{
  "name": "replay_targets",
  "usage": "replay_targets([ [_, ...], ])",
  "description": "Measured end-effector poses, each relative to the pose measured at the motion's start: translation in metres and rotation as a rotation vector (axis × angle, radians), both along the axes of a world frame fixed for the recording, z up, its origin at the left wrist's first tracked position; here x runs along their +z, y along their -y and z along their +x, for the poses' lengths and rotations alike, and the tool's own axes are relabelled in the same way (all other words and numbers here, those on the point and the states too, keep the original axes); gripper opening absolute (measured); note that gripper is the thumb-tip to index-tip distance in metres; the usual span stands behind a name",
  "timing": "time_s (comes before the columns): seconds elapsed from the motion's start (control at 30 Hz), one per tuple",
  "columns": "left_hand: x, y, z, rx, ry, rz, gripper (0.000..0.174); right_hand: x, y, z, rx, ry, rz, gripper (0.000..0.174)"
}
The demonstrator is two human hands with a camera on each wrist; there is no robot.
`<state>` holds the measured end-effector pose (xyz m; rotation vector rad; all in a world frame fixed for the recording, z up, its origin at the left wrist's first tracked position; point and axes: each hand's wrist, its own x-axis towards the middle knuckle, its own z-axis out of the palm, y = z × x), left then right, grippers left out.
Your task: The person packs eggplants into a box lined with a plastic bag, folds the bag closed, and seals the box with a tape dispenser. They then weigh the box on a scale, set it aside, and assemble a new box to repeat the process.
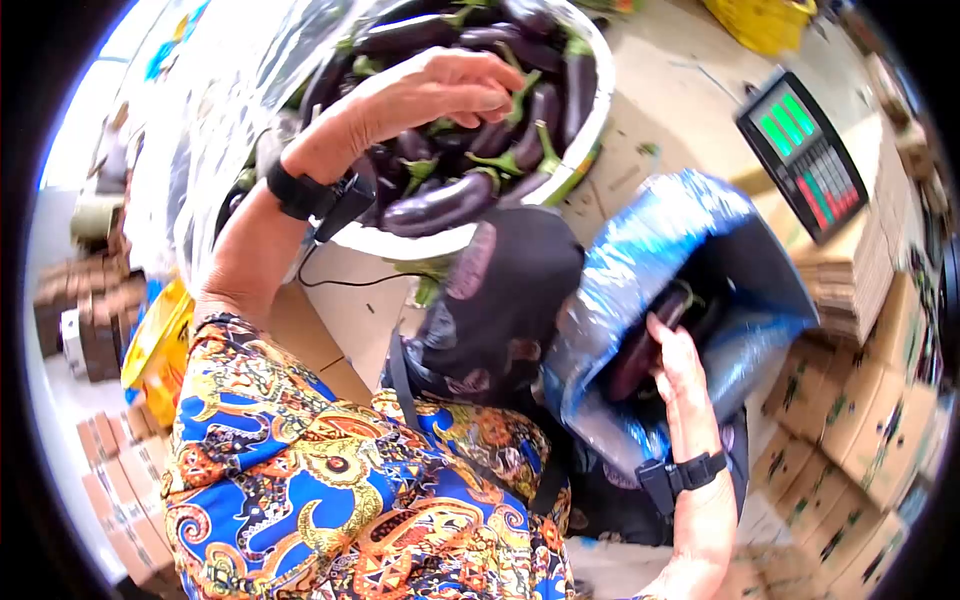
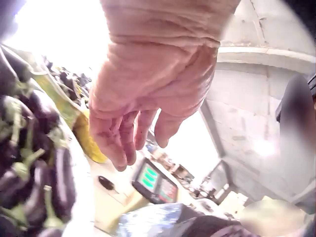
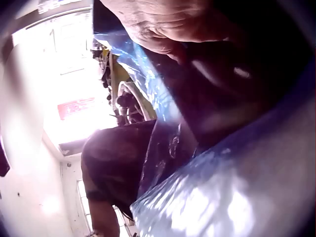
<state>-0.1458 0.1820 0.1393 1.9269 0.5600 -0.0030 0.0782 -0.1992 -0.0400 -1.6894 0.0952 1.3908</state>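
Observation:
A large white-rimmed tub [image 1: 606, 85] is heaped with dark purple eggplants [image 1: 440, 205] with green stems. Over this heap my left hand [image 1: 440, 85] hangs with loosely bent fingers and nothing in them; the left wrist view shows the same hand [image 2: 148, 89] from its palm side. Lower right, a blue plastic bag [image 1: 640, 225] lines an open container. Inside it my right hand [image 1: 680, 365] grips an eggplant [image 1: 635, 360], thumb along its side. In the right wrist view the hand [image 3: 168, 24] is at the bag's mouth, and deep shadow hides its fingertips.
A scale display [image 1: 805, 155] with lit green digits stands beyond the bag, beside stacked flat cardboard [image 1: 850, 265]. Cardboard boxes [image 1: 865, 420] line the right side. The person's dark-clad knee [image 1: 510, 290] lies between tub and bag. A yellow bag [image 1: 765, 22] sits at the back.

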Motion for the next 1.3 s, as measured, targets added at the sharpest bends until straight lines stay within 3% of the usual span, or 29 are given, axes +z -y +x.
replay_targets([
  [0.03, -0.015, -0.011, -0.025, 0.111, -0.019, 0.0, 0.041, 0.013, -0.012, -0.002, 0.108, 0.027, -0.165, 0.031],
  [0.1, -0.039, -0.024, -0.069, 0.311, -0.013, -0.023, 0.041, -0.034, -0.006, 0.005, 0.248, -0.044, -0.211, 0.039],
  [0.17, -0.07, -0.036, -0.104, 0.436, -0.106, 0.015, 0.037, -0.063, 0.003, 0.001, 0.313, 0.053, -0.237, 0.043],
  [0.23, -0.112, -0.041, -0.131, 0.411, -0.162, 0.165, 0.036, -0.127, 0.032, 0.01, 0.441, 0.259, -0.242, 0.051],
  [0.27, -0.124, -0.038, -0.137, 0.507, -0.123, 0.255, 0.037, -0.148, 0.043, 0.014, 0.492, 0.356, -0.272, 0.055],
  [0.3, -0.135, -0.035, -0.137, 0.596, -0.082, 0.343, 0.039, -0.123, 0.04, 0.01, 0.467, 0.312, -0.263, 0.058],
  [0.33, -0.146, -0.038, -0.133, 0.667, -0.04, 0.59, 0.04, -0.098, 0.032, 0.007, 0.392, 0.249, -0.187, 0.065],
  [0.4, -0.145, -0.044, -0.114, 0.621, -0.137, 0.908, 0.056, -0.096, 0.029, 0.009, 0.666, 0.47, -0.18, 0.065],
  [0.43, -0.148, -0.05, -0.105, 0.578, -0.125, 1.059, 0.062, -0.098, 0.035, 0.015, 0.913, 0.617, -0.137, 0.067],
  [0.5, -0.154, -0.061, -0.084, 0.479, -0.249, 1.128, 0.069, -0.112, 0.052, 0.031, 1.348, 1.021, -0.031, 0.069],
  [0.6, -0.156, -0.08, -0.065, 0.335, -0.484, 1.175, 0.062, -0.119, 0.058, 0.034, 0.958, 0.652, -0.196, 0.063],
  [0.63, -0.15, -0.084, -0.06, 0.283, -0.529, 1.182, 0.06, -0.062, 0.035, 0.023, 0.835, 0.487, -0.318, 0.058],
  [0.7, -0.137, -0.082, -0.061, 0.239, -0.359, 1.026, 0.049, -0.016, 0.029, 0.022, 0.725, 0.498, -0.232, 0.05],
  [0.77, -0.108, -0.07, -0.06, 0.298, -0.377, 0.386, 0.045, 0.034, 0.016, 0.033, 0.693, 0.439, -0.229, 0.051],
  [0.8, -0.101, -0.064, -0.065, 0.344, -0.253, 0.082, 0.047, 0.064, 0.01, 0.036, 0.57, 0.344, -0.139, 0.048],
  [0.83, -0.097, -0.052, -0.068, 0.491, -0.127, 0.046, 0.045, 0.085, 0.006, 0.042, 0.461, 0.255, -0.05, 0.047],
  [0.87, -0.098, -0.048, -0.068, 0.662, -0.033, -0.176, 0.041, 0.109, 0.0, 0.047, 0.391, 0.224, -0.008, 0.049],
  [0.9, -0.082, -0.043, -0.066, 0.545, 0.095, -0.469, 0.04, 0.126, -0.005, 0.049, 0.351, 0.253, 0.005, 0.049],
  [0.93, -0.072, -0.028, -0.063, 0.669, 0.103, -0.669, 0.037, 0.137, -0.007, 0.051, 0.346, 0.316, 0.021, 0.048],
  [0.97, -0.064, -0.017, -0.056, 0.697, 0.053, -0.652, 0.042, 0.146, -0.01, 0.05, 0.347, 0.392, 0.049, 0.048],
  [1.07, -0.037, 0.022, -0.042, 0.431, -0.083, -0.143, 0.055, 0.165, -0.012, 0.048, 0.318, 0.426, 0.133, 0.048],
  [1.17, 0.005, 0.046, -0.026, 0.292, 0.09, -0.214, 0.055, 0.177, -0.013, 0.043, 0.307, 0.421, 0.186, 0.048],
  [1.23, 0.036, 0.064, -0.02, 0.416, 0.206, -0.426, 0.057, 0.183, -0.014, 0.041, 0.352, 0.39, 0.205, 0.056],
  [1.3, 0.064, 0.098, 0.007, 0.318, 0.311, -0.353, 0.066, 0.193, -0.017, 0.028, 0.289, 0.36, 0.387, 0.063],
])
